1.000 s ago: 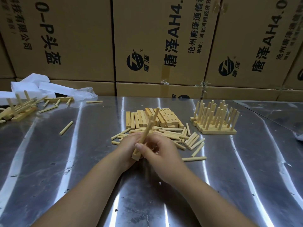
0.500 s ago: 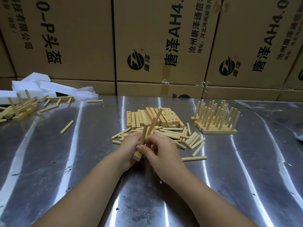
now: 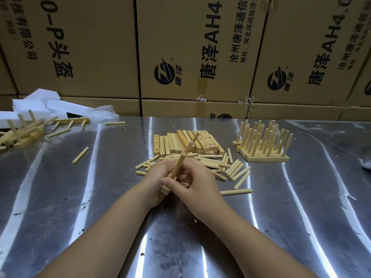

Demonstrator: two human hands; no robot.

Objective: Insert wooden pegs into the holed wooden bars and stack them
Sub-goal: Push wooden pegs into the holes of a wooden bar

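We curl our left hand (image 3: 155, 177) round the holed bar (image 3: 165, 190) to steady it while right hand (image 3: 197, 185) fingers (image 3: 167, 181) pinch a peg (image 3: 183, 157) in, spare pegs (image 3: 232, 170) handy at 1 o'clock.

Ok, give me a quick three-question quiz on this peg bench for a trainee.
1. True or false: the finished pegged stack stands left of the pile of bare bars.
2. The left hand and right hand both hold: A) a hammer, B) a pegged bar, C) nothing?
3. Fill in: the loose pegs lie on a shiny ___ table.
Key: 1 false; 2 B; 3 metal.
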